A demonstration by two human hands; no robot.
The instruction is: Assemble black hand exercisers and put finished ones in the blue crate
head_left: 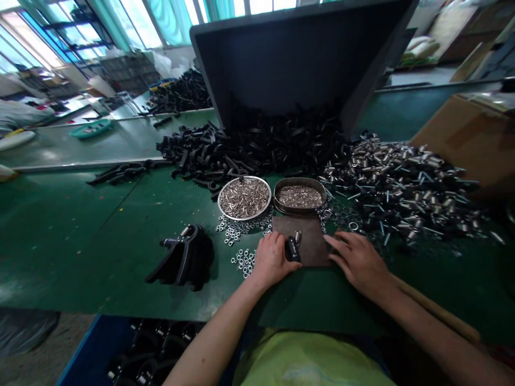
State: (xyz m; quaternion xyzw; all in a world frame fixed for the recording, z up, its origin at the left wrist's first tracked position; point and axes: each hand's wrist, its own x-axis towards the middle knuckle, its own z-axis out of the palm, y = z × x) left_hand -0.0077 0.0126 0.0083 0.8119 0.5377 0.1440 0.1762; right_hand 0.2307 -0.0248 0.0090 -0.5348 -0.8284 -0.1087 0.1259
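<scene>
My left hand (pixel 272 260) has its fingers and thumb closed round a small black part (pixel 294 250). A shiny metal cylinder (pixel 298 236) shows at the part's top end. Both are over a square brown metal plate (pixel 316 244) on the green table. My right hand (pixel 358 261) is at the plate's right edge, its fingers apart and nothing visible in them. Below the right forearm runs a wooden handle (pixel 436 308), its far end hidden. Loose nuts (pixel 244 261) lie just left of my left hand. A stack of curved black parts (pixel 183 257) stands further left.
Behind the plate are a round dish (pixel 245 198) of small metal pins and an oval tin (pixel 300 195) of similar pieces. Black levers (pixel 225 153) spill from a large grey bin (pixel 289 59). Metal fittings (pixel 410 187) heap up at right, by a cardboard box (pixel 469 139).
</scene>
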